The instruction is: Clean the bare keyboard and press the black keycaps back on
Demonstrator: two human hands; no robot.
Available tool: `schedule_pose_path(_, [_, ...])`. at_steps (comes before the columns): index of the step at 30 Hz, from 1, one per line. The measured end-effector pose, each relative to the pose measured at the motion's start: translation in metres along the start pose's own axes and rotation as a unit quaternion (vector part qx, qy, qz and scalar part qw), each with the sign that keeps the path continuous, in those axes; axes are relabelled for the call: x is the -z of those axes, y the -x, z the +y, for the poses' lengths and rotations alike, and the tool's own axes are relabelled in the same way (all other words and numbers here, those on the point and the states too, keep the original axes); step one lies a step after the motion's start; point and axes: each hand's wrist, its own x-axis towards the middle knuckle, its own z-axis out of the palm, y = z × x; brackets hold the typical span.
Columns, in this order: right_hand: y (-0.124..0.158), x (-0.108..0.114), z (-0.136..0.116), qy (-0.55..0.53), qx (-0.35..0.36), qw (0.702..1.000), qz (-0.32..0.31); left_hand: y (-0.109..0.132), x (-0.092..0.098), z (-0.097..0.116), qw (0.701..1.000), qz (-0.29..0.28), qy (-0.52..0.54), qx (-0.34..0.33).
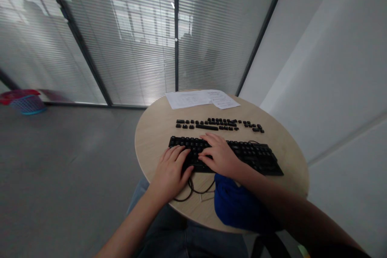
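A black keyboard (pixel 256 157) lies across the round table with both of my hands on it. My left hand (pixel 171 169) rests over its left end, fingers stretched forward and thumb near the front edge. Over the middle of the keys is my right hand (pixel 219 154), fingers apart, with nothing visible held. Beyond the keyboard, loose black keycaps (pixel 207 127) lie in rows, with a long bar-shaped one among them. A blue cloth (pixel 236 205) sits under my right forearm. Part of the key area is hidden by my hands.
The round wooden table (pixel 148 129) carries printed papers (pixel 190 98) at its far side. A black cable (pixel 191 191) and a thin light-coloured stick-like piece lie near the front edge. A basket (pixel 28 102) stands on the floor at left. A white wall (pixel 341 68) rises close on the right.
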Motion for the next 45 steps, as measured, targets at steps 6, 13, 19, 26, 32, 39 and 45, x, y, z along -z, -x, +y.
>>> schedule_pose_path(6, [0.005,-0.006,0.014,-0.033,0.02,0.999,0.0,0.0,0.0,0.002,1.0,0.016,-0.006,-0.002])
schedule_pose_path(13, [-0.045,0.02,0.084,-0.039,-0.044,0.993,0.105,0.002,0.0,0.002,0.998,0.05,0.006,-0.03])
schedule_pose_path(19, [-0.115,0.017,0.143,0.05,-0.227,0.97,-0.068,0.006,0.001,0.003,0.996,0.084,0.0,-0.043])
schedule_pose_path(26, [-0.143,-0.002,0.165,0.045,-0.221,0.963,-0.144,0.006,-0.005,0.004,0.995,0.088,-0.001,-0.037])
schedule_pose_path(32, [-0.153,-0.006,0.172,0.044,-0.231,0.958,-0.165,0.001,-0.001,0.007,0.997,0.072,-0.005,-0.038])
schedule_pose_path(39, [-0.154,-0.009,0.181,0.034,-0.238,0.953,-0.185,-0.001,-0.001,0.009,0.997,0.066,-0.026,-0.033])
schedule_pose_path(45, [-0.157,-0.013,0.181,0.021,-0.243,0.952,-0.184,0.002,-0.002,0.009,0.996,0.078,-0.016,-0.037])
